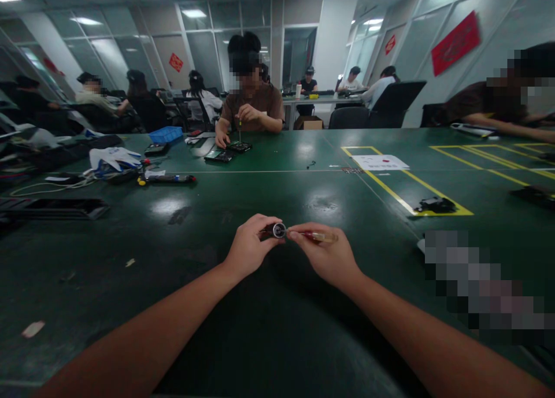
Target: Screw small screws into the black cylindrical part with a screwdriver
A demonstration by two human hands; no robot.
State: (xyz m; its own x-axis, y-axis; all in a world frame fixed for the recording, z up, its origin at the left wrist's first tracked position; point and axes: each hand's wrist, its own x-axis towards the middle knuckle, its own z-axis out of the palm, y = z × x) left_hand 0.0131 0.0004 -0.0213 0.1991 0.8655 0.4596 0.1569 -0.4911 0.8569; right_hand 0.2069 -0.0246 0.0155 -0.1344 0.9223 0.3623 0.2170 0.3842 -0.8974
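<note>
In the head view, my left hand (248,246) grips a small dark cylindrical part with a silver ring (279,230) at its end, between thumb and fingers. The round end faces me, and my fingers cover much of its body. My right hand (329,260) is closed around a screwdriver (324,236) with a translucent amber and red handle. Its shaft points left, and the tip is at the ring end; whether it sits inside the part is too small to tell. Both hands are above the green table (243,340).
Across the table a person (251,106) works with a yellow screwdriver on dark devices (219,155). To the left lie a blue bin (166,134), white-and-blue gloves (113,158) and a black tool (170,179). A paper sheet (379,162) and black parts (436,205) lie at right.
</note>
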